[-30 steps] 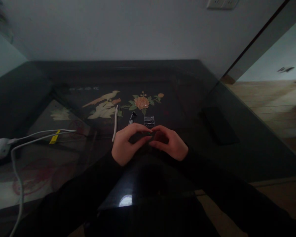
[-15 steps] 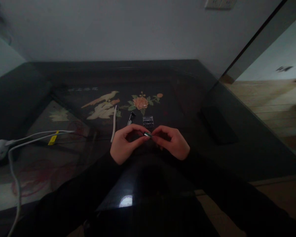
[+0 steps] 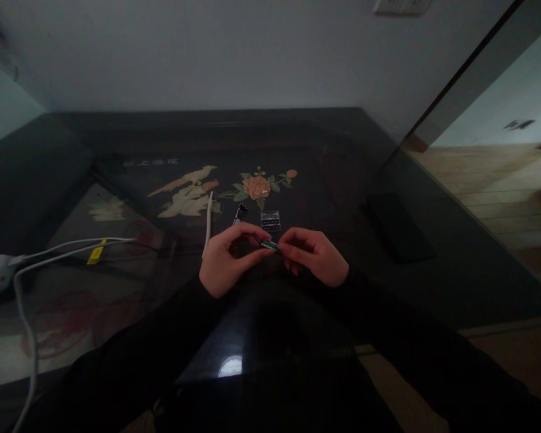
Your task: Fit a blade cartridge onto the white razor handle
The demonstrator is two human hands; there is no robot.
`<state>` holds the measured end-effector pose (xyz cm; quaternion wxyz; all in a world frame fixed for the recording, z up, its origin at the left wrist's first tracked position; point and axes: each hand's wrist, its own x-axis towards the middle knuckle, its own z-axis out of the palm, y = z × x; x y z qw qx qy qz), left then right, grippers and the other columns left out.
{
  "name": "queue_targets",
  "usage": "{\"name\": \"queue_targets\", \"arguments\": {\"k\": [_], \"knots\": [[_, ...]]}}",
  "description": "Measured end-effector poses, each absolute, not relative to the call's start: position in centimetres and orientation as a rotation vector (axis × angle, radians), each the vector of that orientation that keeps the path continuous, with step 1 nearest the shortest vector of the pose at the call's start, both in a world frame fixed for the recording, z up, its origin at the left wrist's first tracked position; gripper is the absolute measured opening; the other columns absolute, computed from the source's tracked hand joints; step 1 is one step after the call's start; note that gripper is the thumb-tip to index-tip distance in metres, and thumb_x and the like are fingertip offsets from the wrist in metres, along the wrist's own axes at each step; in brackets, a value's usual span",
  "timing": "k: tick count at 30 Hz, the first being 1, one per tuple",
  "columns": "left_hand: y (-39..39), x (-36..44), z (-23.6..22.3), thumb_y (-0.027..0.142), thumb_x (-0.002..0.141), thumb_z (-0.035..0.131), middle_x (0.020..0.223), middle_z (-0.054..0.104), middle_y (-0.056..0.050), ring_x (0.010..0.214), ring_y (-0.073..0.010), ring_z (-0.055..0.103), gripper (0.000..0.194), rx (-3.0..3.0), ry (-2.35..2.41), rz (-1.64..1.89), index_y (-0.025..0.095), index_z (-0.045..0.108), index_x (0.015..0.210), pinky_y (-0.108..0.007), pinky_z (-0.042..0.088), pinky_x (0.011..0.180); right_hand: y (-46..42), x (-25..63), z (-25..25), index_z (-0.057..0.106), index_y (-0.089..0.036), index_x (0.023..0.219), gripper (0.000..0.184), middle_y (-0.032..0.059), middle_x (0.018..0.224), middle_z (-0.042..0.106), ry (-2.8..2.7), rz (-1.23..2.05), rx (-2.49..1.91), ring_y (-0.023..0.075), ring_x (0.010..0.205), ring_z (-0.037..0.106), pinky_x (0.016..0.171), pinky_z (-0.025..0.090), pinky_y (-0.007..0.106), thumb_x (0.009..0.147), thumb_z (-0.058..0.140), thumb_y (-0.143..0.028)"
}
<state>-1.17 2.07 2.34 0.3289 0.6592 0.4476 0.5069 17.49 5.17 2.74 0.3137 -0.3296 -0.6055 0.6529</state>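
Pinching a little green piece (image 3: 268, 245) thumb-to-fingers, the left hand (image 3: 229, 255) has a snug grip, and the right hand (image 3: 314, 255) pinches its other end. It's well inside the worktop (image 3: 469, 288) edges, see-through block (image 3: 270, 221) just beyond, dark slab (image 3: 399, 228) well off right.

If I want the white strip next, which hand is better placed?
Probably the left hand: it is right beside the white strip, though it pinches a small green piece. The right hand is farther away.
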Motion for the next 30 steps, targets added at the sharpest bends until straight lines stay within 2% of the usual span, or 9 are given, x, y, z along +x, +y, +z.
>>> {"name": "queue_targets", "arguments": {"k": [5,13,21,25,30], "knots": [[2.2,-1.5,2.8,0.019,0.077,0.072,0.086,0.072,-0.006,0.08,-0.0166,0.065,0.014,2.079,1.171,1.279,0.017,0.071,0.09,-0.029,0.052,0.076,5.1,17.6,3.1,0.057,-0.015,0.076,0.029,-0.0049,0.056,0.055,-1.653,1.65,-0.914,0.0055,0.045,0.048,0.045,0.039,0.019,0.075,0.068,-0.042],[2.3,-1.5,2.9,0.017,0.077,0.071,0.083,0.071,-0.006,0.08,-0.0169,0.065,0.007,2.13,1.149,1.262,0.017,0.071,0.084,-0.029,0.051,0.075,5.3,17.8,3.3,0.058,-0.014,0.073,0.029,-0.0048,0.056,0.055,-1.645,1.677,-0.932,0.0057,0.045,0.049,0.045,0.039,0.019,0.073,0.072,-0.04],[2.4,-1.5,2.5,0.022,0.074,0.075,0.087,0.067,-0.006,0.085,-0.0186,0.062,0.011,1.858,1.053,1.415,0.018,0.07,0.083,-0.033,0.049,0.081,5.4,17.4,1.4,0.059,-0.014,0.094,0.048,-0.0033,0.061,0.06,-1.374,2.038,-0.648,0.0059,0.044,0.05,0.04,0.034,0.018,0.073,0.069,-0.056],[2.4,-1.3,2.2,0.025,0.073,0.075,0.089,0.065,-0.007,0.087,-0.0195,0.061,0.011,1.681,0.994,1.454,0.019,0.07,0.081,-0.035,0.049,0.081,4.7,16.7,0.9,0.06,-0.014,0.1,0.05,0.0003,0.073,0.064,-1.254,2.198,-0.441,0.006,0.049,0.054,0.042,0.035,0.018,0.073,0.069,-0.056],[1.9,-0.8,2.4,0.03,0.074,0.074,0.09,0.062,-0.008,0.085,-0.0193,0.06,0.013,1.645,0.951,1.413,0.018,0.071,0.08,-0.035,0.05,0.078,4.1,16.3,0.9,0.061,-0.014,0.101,0.05,0.0013,0.077,0.063,-1.187,2.282,-0.376,0.0064,0.052,0.054,0.045,0.038,0.019,0.073,0.07,-0.054]]}}
